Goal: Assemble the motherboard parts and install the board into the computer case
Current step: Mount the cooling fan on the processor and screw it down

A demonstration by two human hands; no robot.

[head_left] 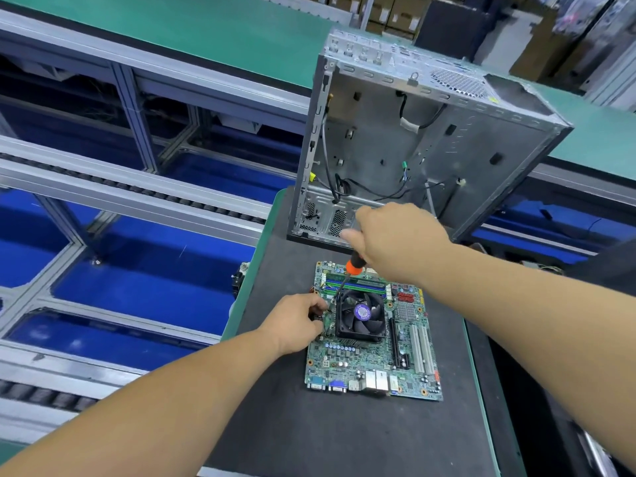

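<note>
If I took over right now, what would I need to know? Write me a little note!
Right hand grips the screwdriver, its tip down at the fan cooler's left corner.
Left hand pinches at the board's left edge beside the cooler.
Motherboard lies flat on the black mat, cooler and memory sticks on it.
Computer case stands open behind, no board inside.
Left: finish the cooler screws, then put the board into the case.

A dark mat point(344, 435) is covering the green-edged table point(241, 304). Grey aluminium conveyor rails point(137, 194) are running across the left, with blue flooring point(148, 287) showing beneath them. A green belt point(241, 39) is stretching behind, and brown cardboard boxes point(389, 12) are standing stacked at the far wall under bright, even light.
</note>
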